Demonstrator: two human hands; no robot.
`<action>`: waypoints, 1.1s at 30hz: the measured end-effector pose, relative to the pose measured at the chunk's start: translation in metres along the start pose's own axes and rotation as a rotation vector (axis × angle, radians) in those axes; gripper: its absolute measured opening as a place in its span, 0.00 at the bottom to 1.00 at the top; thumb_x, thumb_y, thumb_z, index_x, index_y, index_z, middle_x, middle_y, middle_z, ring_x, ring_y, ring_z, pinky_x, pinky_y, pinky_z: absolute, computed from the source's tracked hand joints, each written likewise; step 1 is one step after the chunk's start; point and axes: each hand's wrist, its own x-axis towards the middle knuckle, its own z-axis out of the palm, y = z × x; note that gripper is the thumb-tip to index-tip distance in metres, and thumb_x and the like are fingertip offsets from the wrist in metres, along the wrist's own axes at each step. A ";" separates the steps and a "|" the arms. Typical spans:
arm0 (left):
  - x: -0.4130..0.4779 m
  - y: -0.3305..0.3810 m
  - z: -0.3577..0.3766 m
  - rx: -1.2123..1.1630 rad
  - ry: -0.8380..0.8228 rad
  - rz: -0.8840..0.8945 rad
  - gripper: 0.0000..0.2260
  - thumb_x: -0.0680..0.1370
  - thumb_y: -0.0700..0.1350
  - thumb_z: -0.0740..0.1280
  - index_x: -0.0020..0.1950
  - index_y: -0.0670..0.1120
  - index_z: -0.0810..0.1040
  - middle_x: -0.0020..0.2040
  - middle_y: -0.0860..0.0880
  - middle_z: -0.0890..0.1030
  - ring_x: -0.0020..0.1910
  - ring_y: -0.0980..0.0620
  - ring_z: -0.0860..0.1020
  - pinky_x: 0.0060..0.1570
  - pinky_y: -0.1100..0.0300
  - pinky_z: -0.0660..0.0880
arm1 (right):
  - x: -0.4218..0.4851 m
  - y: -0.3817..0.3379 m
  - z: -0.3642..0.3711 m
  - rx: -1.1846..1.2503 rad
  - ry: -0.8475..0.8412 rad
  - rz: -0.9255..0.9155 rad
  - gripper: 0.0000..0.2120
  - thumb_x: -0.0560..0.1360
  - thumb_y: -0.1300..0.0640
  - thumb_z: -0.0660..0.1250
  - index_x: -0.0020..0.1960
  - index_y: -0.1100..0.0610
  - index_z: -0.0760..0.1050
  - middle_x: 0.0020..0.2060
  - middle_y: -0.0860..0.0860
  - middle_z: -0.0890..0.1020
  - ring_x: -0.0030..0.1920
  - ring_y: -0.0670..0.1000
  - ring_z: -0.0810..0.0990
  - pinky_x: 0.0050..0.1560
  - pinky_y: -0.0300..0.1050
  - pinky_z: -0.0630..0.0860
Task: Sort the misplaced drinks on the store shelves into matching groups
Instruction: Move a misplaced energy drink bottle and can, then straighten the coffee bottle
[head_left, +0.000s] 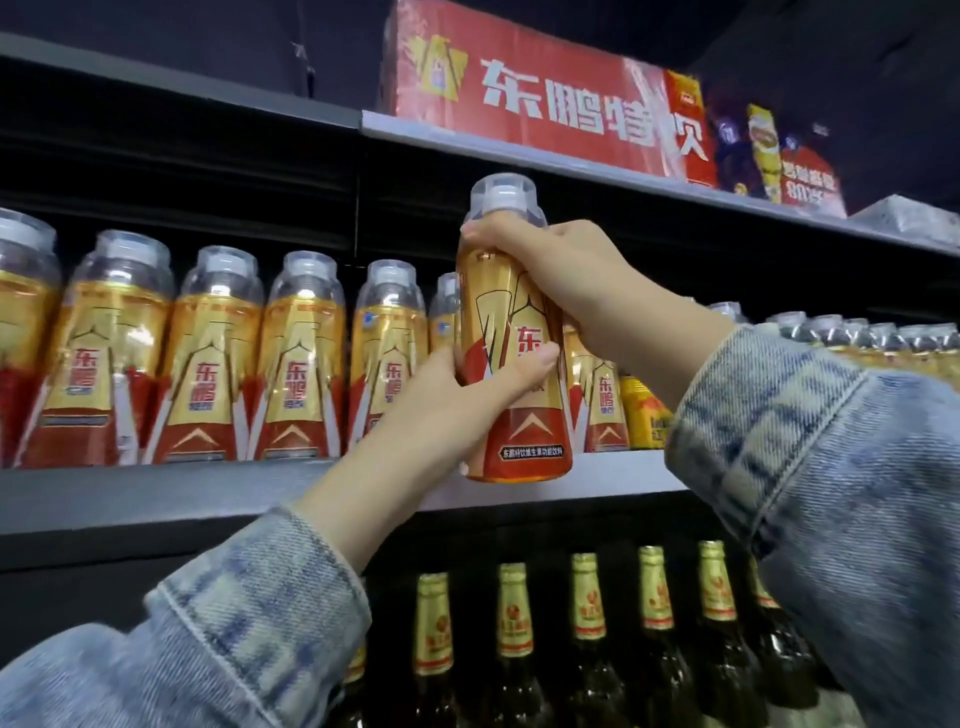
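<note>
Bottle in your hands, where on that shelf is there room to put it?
The bottle, held by left hand and right hand, hides a likely gap between the bottle row and the single bottle beside the yellow can. Above the caps, under the top shelf, a hand can pass. The row itself stands packed, up to the shelf edge.

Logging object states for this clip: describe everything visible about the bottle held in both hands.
The held bottle is clear plastic with a domed clear overcap over a white cap, wrapped in a gold and red label with Chinese lettering. It is upright, capped, lifted in front of the middle shelf edge. The left hand grips its lower body; the right hand grips its shoulder.
</note>
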 end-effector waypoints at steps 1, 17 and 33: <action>0.008 0.000 0.009 -0.011 0.005 0.007 0.34 0.58 0.66 0.67 0.61 0.53 0.71 0.51 0.53 0.82 0.46 0.55 0.82 0.45 0.58 0.79 | 0.004 0.006 -0.008 -0.014 0.005 -0.005 0.16 0.66 0.45 0.74 0.40 0.58 0.80 0.30 0.51 0.83 0.30 0.49 0.83 0.34 0.41 0.80; 0.069 0.008 0.154 0.057 0.081 0.115 0.18 0.77 0.62 0.51 0.38 0.56 0.74 0.27 0.67 0.80 0.27 0.71 0.77 0.32 0.68 0.71 | 0.035 0.075 -0.156 0.039 -0.021 -0.032 0.17 0.65 0.45 0.74 0.40 0.59 0.80 0.32 0.52 0.83 0.32 0.50 0.83 0.38 0.43 0.81; 0.136 0.003 0.186 1.395 0.192 0.177 0.26 0.77 0.60 0.54 0.71 0.48 0.66 0.69 0.48 0.71 0.70 0.49 0.66 0.68 0.52 0.61 | 0.056 0.119 -0.221 0.063 -0.144 -0.096 0.14 0.68 0.45 0.72 0.38 0.56 0.79 0.32 0.51 0.83 0.33 0.48 0.83 0.36 0.39 0.78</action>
